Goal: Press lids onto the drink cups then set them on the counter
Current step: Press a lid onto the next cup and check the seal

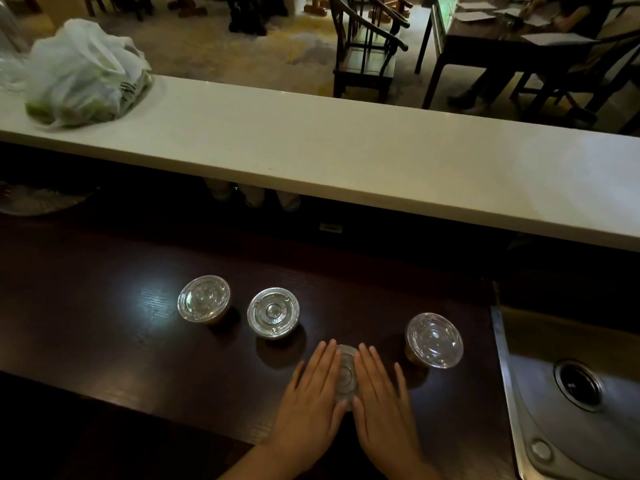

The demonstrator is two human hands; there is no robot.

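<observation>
Several drink cups with clear plastic lids stand on the dark wooden worktop (104, 327). One lidded cup (203, 298) is at the left, a second (273, 312) beside it, a third (434, 340) at the right. The nearest cup's lid (345, 374) shows only as a strip between my hands. My left hand (311, 393) and my right hand (384, 396) lie flat on that lid, fingers extended and pointing away from me, palms down on either side. The cup below them is hidden.
A long white counter (346, 157) runs across above the worktop. A white plastic bag (83, 74) with green items sits at its left end. A steel sink (575, 393) lies at the right. Chairs and a table stand beyond the counter.
</observation>
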